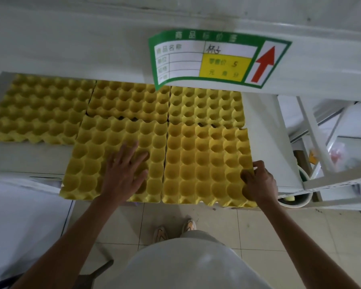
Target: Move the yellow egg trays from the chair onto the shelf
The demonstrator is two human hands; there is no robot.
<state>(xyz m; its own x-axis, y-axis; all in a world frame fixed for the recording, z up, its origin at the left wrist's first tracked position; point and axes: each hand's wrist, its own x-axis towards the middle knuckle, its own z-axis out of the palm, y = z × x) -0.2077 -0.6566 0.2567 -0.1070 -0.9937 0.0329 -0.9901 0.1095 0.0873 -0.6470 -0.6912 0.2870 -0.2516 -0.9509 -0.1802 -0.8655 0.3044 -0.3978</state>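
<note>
Several yellow egg trays lie flat on the white shelf. Three sit in a back row: left tray, middle tray, right tray. Two lie in front and overhang the shelf's front edge. My left hand rests flat, fingers spread, on the front middle tray. My right hand pinches the right edge of the front right tray. The chair is mostly out of view; a dark part shows at the bottom left.
The upper shelf's front face carries a green price label just above the trays. A white shelf post stands right of the trays, with a second rack beyond. My feet stand on the tiled floor below.
</note>
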